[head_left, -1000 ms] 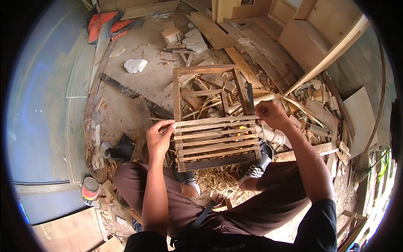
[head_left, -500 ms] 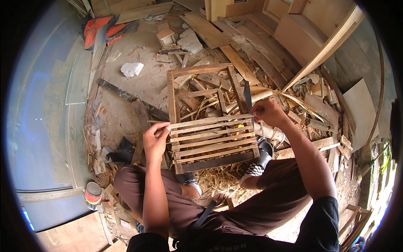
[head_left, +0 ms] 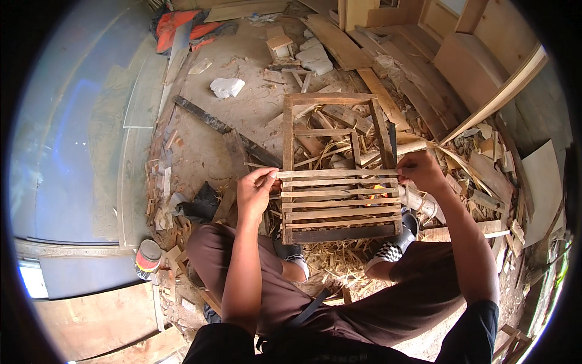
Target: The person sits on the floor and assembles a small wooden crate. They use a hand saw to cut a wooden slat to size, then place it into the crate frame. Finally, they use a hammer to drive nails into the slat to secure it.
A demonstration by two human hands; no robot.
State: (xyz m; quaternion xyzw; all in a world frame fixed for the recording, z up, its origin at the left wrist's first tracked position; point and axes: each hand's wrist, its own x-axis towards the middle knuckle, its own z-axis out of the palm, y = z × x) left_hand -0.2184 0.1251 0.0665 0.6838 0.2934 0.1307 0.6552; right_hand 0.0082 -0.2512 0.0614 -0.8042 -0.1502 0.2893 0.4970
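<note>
Though the view has swung left, the left hand (head_left: pixel 251 193) and right hand (head_left: pixel 423 173) still pinch the top slat (head_left: pixel 336 173) by its ends, keeping it across the wooden frame (head_left: pixel 288 130).

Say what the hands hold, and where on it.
Top slat: left hand pinches its left end; right hand is at its right end, grip unclear.

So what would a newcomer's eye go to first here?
Probably the wooden frame in the middle, its lower part crossed by slats, with the left hand and right hand at either end of the top slat. Next, the white lump on the bare floor, beyond the frame and to its left. Then the bright orange sheet at the upper left.
</note>
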